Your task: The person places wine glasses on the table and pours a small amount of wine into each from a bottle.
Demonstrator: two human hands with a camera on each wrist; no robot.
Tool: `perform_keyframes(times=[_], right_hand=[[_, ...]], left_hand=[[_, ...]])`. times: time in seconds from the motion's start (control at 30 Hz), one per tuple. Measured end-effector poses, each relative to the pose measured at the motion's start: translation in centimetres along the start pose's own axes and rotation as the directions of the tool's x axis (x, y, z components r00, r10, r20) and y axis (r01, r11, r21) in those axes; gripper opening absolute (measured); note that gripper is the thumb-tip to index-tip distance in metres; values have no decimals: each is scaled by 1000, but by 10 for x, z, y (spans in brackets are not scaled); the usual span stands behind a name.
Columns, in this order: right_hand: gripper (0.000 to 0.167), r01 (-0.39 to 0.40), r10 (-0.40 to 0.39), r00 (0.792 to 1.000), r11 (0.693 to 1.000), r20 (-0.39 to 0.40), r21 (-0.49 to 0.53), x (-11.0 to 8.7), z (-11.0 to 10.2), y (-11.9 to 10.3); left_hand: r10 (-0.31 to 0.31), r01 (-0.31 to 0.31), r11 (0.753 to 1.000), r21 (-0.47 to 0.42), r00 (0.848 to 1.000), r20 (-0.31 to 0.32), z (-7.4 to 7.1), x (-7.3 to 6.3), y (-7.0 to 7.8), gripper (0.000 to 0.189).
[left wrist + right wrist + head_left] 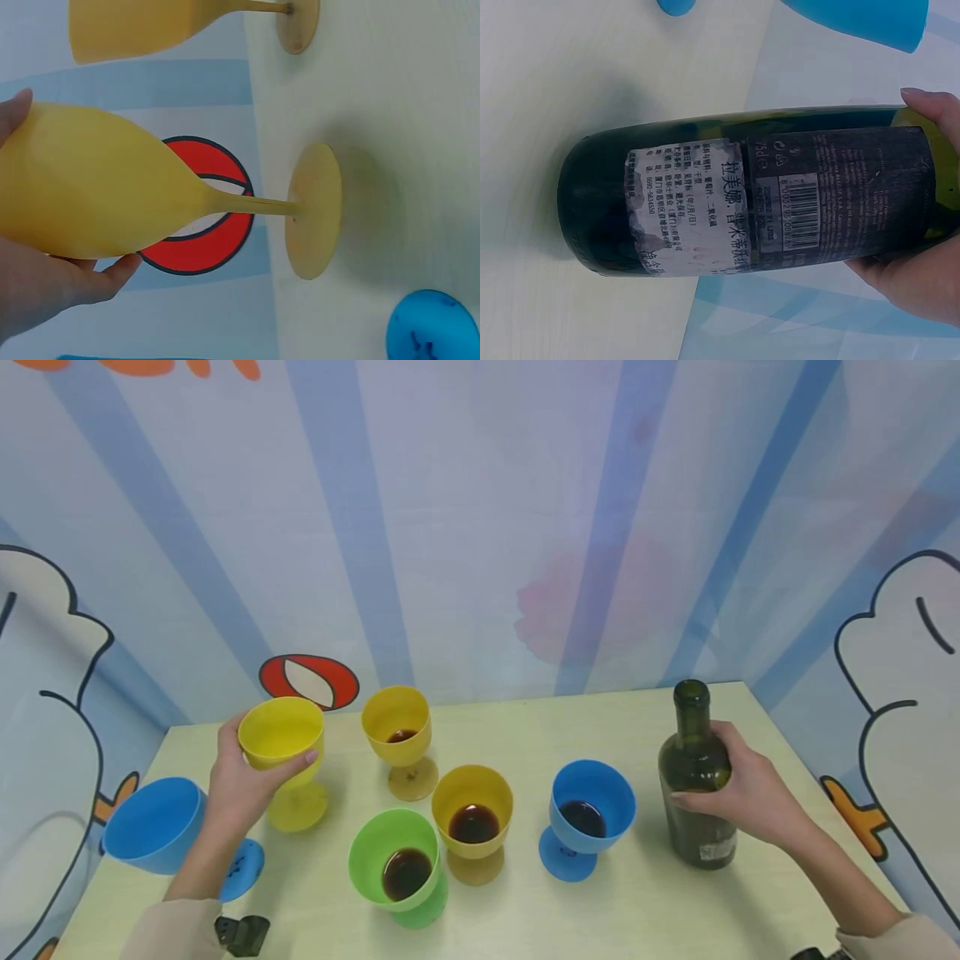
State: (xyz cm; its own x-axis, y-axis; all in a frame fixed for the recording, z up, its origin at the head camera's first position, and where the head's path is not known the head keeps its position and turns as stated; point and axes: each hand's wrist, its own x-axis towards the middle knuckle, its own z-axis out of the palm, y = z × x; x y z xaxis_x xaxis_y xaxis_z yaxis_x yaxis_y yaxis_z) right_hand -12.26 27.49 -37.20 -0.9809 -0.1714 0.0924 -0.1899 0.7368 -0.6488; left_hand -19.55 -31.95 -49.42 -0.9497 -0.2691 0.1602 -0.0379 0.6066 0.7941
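Observation:
My left hand (243, 777) grips the bowl of a bright yellow goblet (281, 735), fingers behind it and thumb across the front. No liquid shows inside it. In the left wrist view the foot of this yellow goblet (313, 211) is close over the table, with a shadow beside it. On the right, my right hand (742, 789) is wrapped around the shoulder of a dark green wine bottle (693, 827), which stands upright. Its worn back labels face the right wrist view, where the bottle (592, 202) fills the middle.
Dark liquid sits in a yellow goblet (396, 706) at the back, another yellow goblet (472, 785) mid-table, a green goblet (393, 835) in front and a blue goblet (592, 785) near the bottle. A second blue goblet (153, 827) is partly behind my left forearm. A printed backdrop (480, 527) borders the table.

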Motion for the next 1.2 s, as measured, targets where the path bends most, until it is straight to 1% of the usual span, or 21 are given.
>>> perform_keyframes(times=[0.07, 0.13, 0.17, 0.23, 0.3, 0.37, 0.4, 0.5, 0.7, 0.87, 1.03, 1.2], right_hand=[[87, 3, -3, 1000, 1000, 1, 0, 0, 0, 0], [87, 4, -4, 1000, 1000, 0, 1, 0, 1, -1], [87, 6, -6, 1000, 1000, 0, 1, 0, 1, -1], [87, 8, -8, 1000, 1000, -1, 0, 0, 1, -1], [87, 10, -10, 1000, 1000, 0, 1, 0, 2, -1], [87, 15, -15, 1000, 1000, -1, 1, 1, 2, -1], [87, 15, -15, 1000, 1000, -1, 1, 1, 2, -1], [87, 18, -18, 1000, 1000, -2, -2, 1, 3, 0], [87, 21, -21, 1000, 1000, 1, 0, 1, 3, 0], [87, 29, -28, 1000, 1000, 2, -2, 1, 3, 0], [87, 33, -33, 999, 999, 6, -5, 2, 4, -1], [87, 38, -38, 999, 999, 5, -12, 2, 4, -3]], left_hand=[[-10, 11, 1000, -25, 999, 43, -10, -12, 33, 101], [-24, 25, 999, -30, 999, 44, -18, -26, 68, 97], [-26, 26, 1000, 10, 999, 31, -16, -28, 73, 99], [-22, 24, 999, -33, 998, 53, -23, -41, 105, 98], [-5, 6, 999, -33, 999, 52, -28, -52, 129, 97], [10, -6, 999, -48, 996, 92, -33, -60, 147, 98], [21, -16, 999, -48, 995, 94, -35, -64, 154, 97], [50, -46, 998, -35, 994, 100, -37, -68, 163, 94], [131, -129, 991, -22, 988, 78, -38, -74, 175, 90], [176, -178, 984, 11, 980, 91, -41, -78, 188, 90], [215, -219, 975, 27, 970, 113, -42, -79, 192, 89], [237, -244, 969, 33, 962, 136, -42, -79, 194, 89]])
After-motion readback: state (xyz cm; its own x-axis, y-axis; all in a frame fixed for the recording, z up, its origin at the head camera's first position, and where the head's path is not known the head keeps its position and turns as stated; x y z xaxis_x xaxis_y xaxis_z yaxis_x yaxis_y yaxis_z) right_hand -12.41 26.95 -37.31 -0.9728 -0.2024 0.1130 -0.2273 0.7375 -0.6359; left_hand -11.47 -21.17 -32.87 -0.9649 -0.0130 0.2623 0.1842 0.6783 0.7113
